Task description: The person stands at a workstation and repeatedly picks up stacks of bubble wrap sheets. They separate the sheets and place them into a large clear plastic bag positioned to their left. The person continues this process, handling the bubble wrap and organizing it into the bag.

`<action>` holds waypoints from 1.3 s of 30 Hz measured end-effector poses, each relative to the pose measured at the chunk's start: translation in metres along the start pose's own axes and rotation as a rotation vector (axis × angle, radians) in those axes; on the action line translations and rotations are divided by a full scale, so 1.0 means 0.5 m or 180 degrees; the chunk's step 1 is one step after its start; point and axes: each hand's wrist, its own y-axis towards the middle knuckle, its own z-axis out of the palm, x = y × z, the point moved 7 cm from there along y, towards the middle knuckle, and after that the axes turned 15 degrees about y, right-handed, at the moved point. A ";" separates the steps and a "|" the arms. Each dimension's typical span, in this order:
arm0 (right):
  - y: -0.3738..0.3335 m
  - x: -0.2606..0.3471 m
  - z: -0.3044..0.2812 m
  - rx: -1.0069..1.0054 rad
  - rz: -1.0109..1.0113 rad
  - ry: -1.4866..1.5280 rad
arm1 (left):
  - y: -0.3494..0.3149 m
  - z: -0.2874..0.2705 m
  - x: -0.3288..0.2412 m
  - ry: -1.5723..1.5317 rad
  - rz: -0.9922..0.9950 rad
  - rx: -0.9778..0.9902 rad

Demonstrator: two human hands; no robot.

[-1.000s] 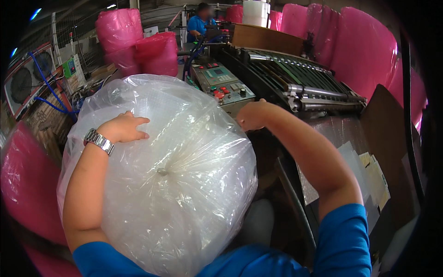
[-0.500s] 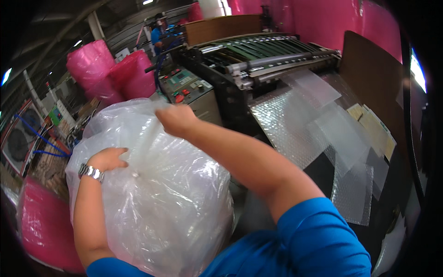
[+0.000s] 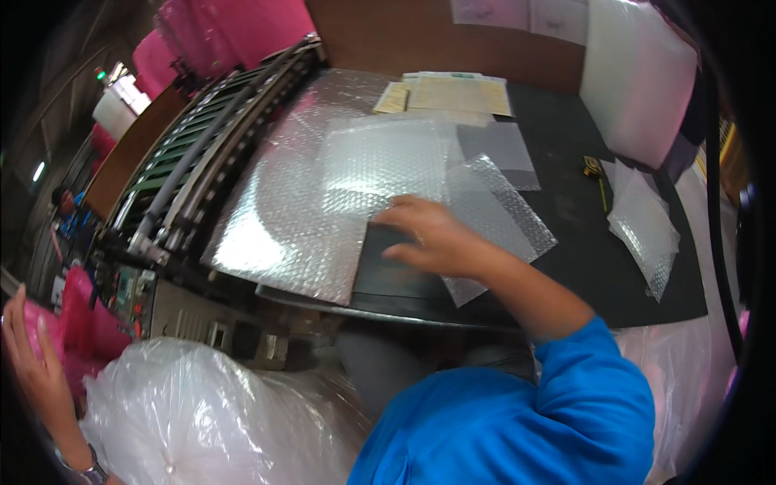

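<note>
My right hand (image 3: 432,234) is over the dark table with fingers and thumb apart. Its fingertips are by the edge of a large bubble wrap sheet (image 3: 267,234); whether they touch it I cannot tell. Smaller bubble wrap pieces (image 3: 517,214) and a translucent sheet (image 3: 505,149) overlap beside and beyond the hand. At the far left my left hand (image 3: 36,356) is raised with its fingers stretched out, holding nothing, a metal watch (image 3: 93,469) at its wrist. Below and right of it bulges a big transparent plastic bag (image 3: 218,404), apart from both hands.
A roller machine (image 3: 210,137) adjoins the table's (image 3: 558,267) left side, with a control panel (image 3: 129,287) below. Papers (image 3: 461,95) lie at the back. A yellow tape measure (image 3: 593,167) and more bubble wrap (image 3: 647,234) are at right. Another person (image 3: 69,214) stands far left.
The view has swung right toward the table. My right hand has left the plastic bag and is now over the bubble wrap. My left hand has come off the bag, fingers spread.
</note>
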 end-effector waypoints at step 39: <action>-0.483 -0.283 -0.247 -0.2692 0.2740 0.1440 | 0.055 0.407 -1.021 -0.2869 0.0103 0.1567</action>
